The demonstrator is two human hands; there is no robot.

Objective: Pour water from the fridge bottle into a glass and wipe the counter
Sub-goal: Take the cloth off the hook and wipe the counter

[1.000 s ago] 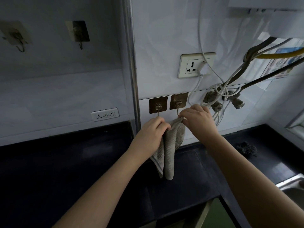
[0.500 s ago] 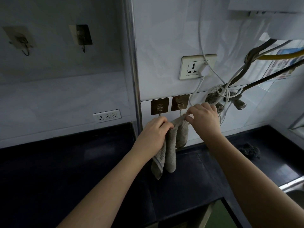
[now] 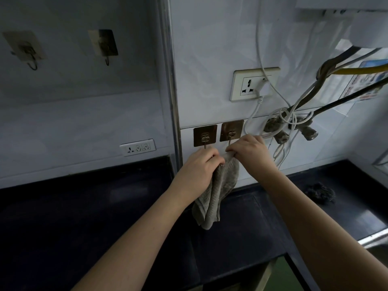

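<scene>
- two hands share one grey cloth point(image 3: 214, 194), which hangs right between them above the dark bench point(image 3: 105, 206); its long axis runs straight down, the loose tail dangling free of the bench top.
- left hand point(image 3: 199, 166) is closed around the bunched upper part of the cloth, carrying most of its weight.
- right hand point(image 3: 249, 152) pinches the cloth's top corner between fingertips, just under the right bronze hook point(image 3: 231, 134); it is the nearer hand to that hook, so hanging or unhooking looks like its job.
- whether the corner is actually on the hook i cannot tell; fingers hide it.
- left bronze hook point(image 3: 204, 136) sits bare just above the left hand.
- no bottle or glass is in view.
- against the earlier frames, both hands sit much as before; the cloth's folds have bunched a little tighter and the view has shifted slightly.
</scene>
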